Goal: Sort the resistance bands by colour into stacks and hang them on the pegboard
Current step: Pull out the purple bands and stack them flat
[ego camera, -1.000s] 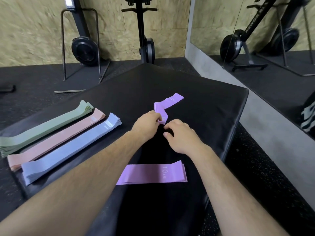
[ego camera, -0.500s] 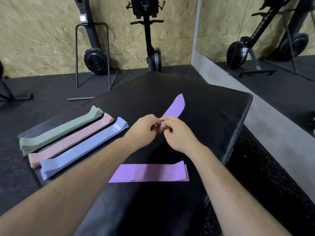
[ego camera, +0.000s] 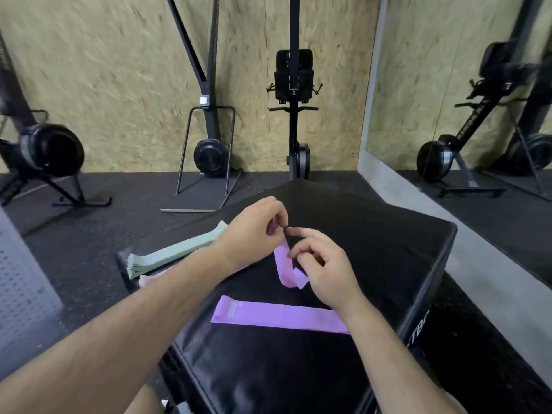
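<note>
Both hands are raised just above the black padded desk point(ego camera: 373, 249), close together and each clamped on the same purple resistance band point(ego camera: 282, 264). The left hand point(ego camera: 254, 231) pinches the band's upper end between thumb and fingertips. The right hand point(ego camera: 322, 270) pinches it lower down with curled fingers, so the band hangs in a loose loop between them.

A second purple band point(ego camera: 277, 316) lies flat on the desk just in front of the hands, with a pale label patch near its left end; the print on it is too blurred to read. To the left, a stack of green bands point(ego camera: 176, 252) lies on the desk, and a bit of pink band point(ego camera: 149, 279) shows beside the left forearm.

White letters "TB" show on the desk's right side, cut off after that. A grey perforated pegboard point(ego camera: 21, 279) stands at the far left edge. White lettering on the rowing machine point(ego camera: 475, 121) in the mirror is unreadable.
</note>
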